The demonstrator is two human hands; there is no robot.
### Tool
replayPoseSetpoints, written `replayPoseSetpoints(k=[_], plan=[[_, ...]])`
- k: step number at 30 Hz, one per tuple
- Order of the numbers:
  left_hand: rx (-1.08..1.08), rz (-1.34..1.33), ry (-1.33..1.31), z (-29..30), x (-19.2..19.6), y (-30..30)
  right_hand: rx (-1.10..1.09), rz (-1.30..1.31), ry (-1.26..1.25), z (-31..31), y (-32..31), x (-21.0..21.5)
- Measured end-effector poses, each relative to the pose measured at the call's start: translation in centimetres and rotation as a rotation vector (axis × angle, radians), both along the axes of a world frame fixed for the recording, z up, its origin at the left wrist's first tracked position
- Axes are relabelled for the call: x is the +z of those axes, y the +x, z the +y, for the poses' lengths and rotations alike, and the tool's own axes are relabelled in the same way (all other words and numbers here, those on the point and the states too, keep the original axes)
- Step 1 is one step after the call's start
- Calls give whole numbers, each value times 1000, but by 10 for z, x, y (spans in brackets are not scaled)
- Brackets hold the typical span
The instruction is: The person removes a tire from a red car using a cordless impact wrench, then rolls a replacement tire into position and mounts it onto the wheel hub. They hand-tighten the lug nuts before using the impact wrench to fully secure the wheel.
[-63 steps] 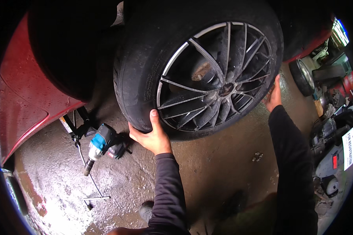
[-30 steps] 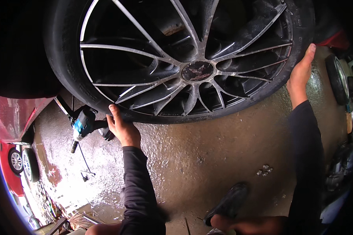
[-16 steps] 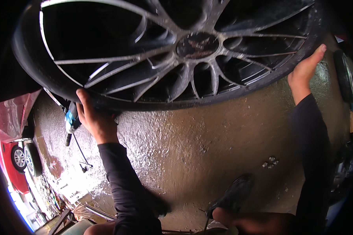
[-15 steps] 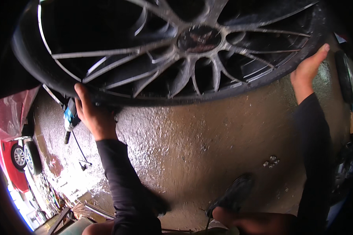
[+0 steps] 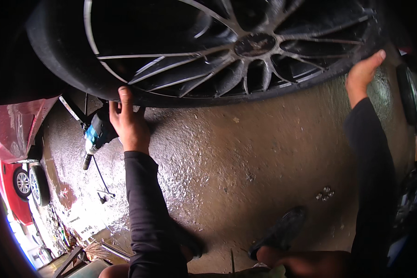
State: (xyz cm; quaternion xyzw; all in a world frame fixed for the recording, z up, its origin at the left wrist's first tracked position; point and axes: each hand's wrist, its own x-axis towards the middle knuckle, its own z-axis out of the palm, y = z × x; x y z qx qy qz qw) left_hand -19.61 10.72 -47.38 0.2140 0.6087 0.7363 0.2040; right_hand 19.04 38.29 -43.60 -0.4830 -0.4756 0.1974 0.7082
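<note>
Up at the far edge of the view, a big car wheel (image 5: 208,51) with a dark multi-spoke alloy rim fills most of the width, tipped so its face looks down toward the wet concrete floor (image 5: 245,162). Left hand (image 5: 129,121) is wrapped on the tire's lower left edge, thumb up on the rubber and fingers curled in behind it, so that's a proper grip. Right hand (image 5: 362,74) is over on the right side of the tire, palm pressed flat against the tread with fingers stretched upward, more of a bracing hold than a clenched one. Both arms are in dark long sleeves coming up from the near edge. Just left of the left hand, a blue and black impact wrench (image 5: 95,136) lies on the floor, nose pointing toward the near left, and it looks close to the hand but not touching as far as I can tell. Small cluster of lug nuts (image 5: 324,193) sits on the floor to the near right, well apart from both hands. A dark shoe (image 5: 280,231) is planted near the bottom middle. Red car body (image 5: 18,134) shows at the left, with another red car (image 5: 16,194) and its wheels just below it along the left rim.
</note>
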Motion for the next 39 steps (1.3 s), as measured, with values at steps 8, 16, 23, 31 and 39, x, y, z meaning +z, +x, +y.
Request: replayPoseSetpoints(k=[8, 16, 23, 31, 39], plan=[[-26, 208, -134, -9, -14, -19, -99, -205, -92, 7, 4, -5], [-14, 281, -139, 4, -29, -13, 288, -280, -427, -23, 63, 21], [103, 40, -136, 2, -7, 8, 641, -733, -989, -110, 117, 10], [208, -33, 104, 16, -11, 35, 758, -1424, -1120, -280, 256, -120], [312, -24, 23, 2, -11, 62, 679, -1300, -1058, -270, 248, -138]])
